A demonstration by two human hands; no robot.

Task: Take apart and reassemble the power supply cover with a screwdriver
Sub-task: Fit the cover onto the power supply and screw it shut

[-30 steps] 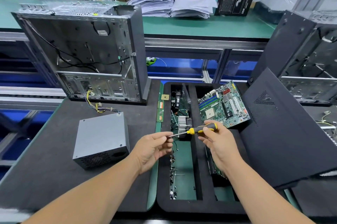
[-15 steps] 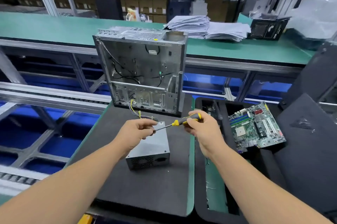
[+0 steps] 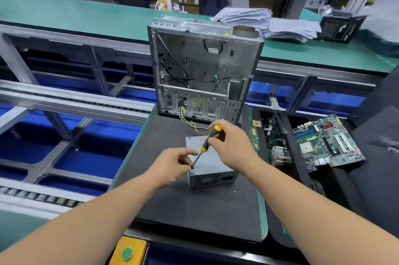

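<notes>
A grey power supply [image 3: 212, 163] lies on a black mat [image 3: 194, 206] before an open computer case [image 3: 203, 70]. The right hand [image 3: 232, 146] grips a yellow-handled screwdriver [image 3: 207, 141]; the left hand [image 3: 172, 167] pinches its shaft near the tip

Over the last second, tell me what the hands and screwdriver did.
The right hand swung the screwdriver from level to steep and carried it over the power supply, tip down at its near left top corner. The left hand kept pinching the shaft. The power supply itself looks unmoved.
</notes>
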